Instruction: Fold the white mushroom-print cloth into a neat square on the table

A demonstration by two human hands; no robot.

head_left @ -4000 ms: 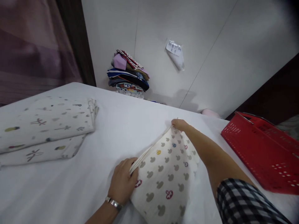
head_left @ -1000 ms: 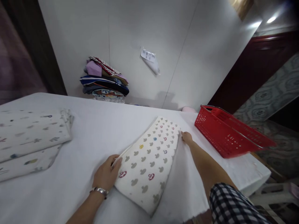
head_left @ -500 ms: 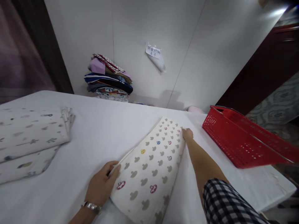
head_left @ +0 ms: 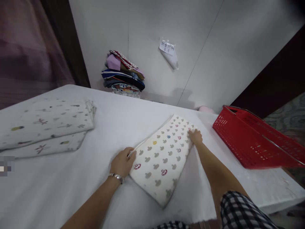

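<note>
**Mushroom-print cloth [head_left: 162, 157] now lies flat on the white table [head_left: 107, 122]**

Four seconds ago the cloth's left edge was drawn up in a ridge, with the right hand [head_left: 196, 137] at its far end; now the whole piece rests as a long, slanting panel, and that hand has gone across to the right edge, near the far corner; my reading is that the work has passed from shaping the panel to settling its edges; the left hand [head_left: 121, 163] stays on the left edge, pinching it between thumb and forefinger; the right fingertips sit against the opposite edge, though whether they grip or merely press I cannot tell.

The table surface is matt and softly rumpled towards the near side; the red basket [head_left: 240, 146] to the right is stiff, seemingly plastic, a box with pierced walls; the plant-print cloth [head_left: 51, 122] to the left is folded into a soft slab, its layers bunched at the right end; the mushroom-print one looks soft and layered, tapering with distance; smallest, a metal wristband [head_left: 116, 176] circles the left wrist.
</note>
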